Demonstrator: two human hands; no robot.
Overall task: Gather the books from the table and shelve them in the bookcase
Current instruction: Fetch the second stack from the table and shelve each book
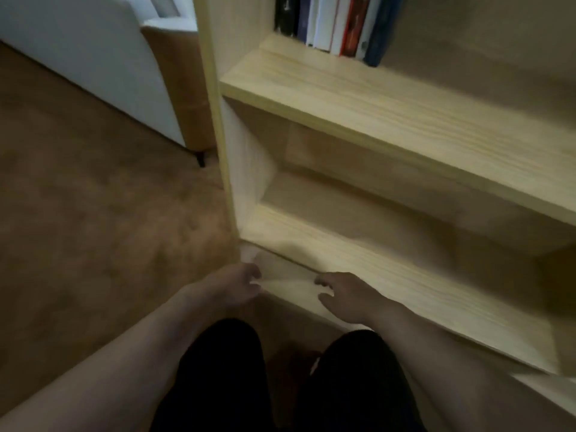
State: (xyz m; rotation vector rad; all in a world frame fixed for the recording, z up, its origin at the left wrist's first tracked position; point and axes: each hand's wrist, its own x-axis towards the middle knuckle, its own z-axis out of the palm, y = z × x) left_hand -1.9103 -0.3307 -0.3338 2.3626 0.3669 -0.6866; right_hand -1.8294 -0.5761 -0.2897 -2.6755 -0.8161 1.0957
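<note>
- Books (330,24): a row stands upright on the upper shelf (389,101) of the bookcase (215,120), packed together at its left part. Spines are black, dark blue, white and red, and a blue one at the right end leans slightly. Titles are too blurred to read.
- Left hand (232,286): low at the bookcase's bottom left corner, fingers loosely curled and a little apart, gripping nothing. Blur hides whether the fingertips touch the wood.
- Right hand (346,294): just beside the left, over the front edge of the lowest shelf (389,269), fingers bent and slightly spread, thumb out, palm down. It holds nothing, and I cannot tell if it touches the shelf.
- Lowest shelf shows pale bare wood grain.
- Knees in dark trousers (224,375) sit below the forearms.
- Brown carpet (93,219) lies left of the bookcase.
- White furniture (93,57) and a tan chair (187,95) stand beyond, close to the bookcase's side.
</note>
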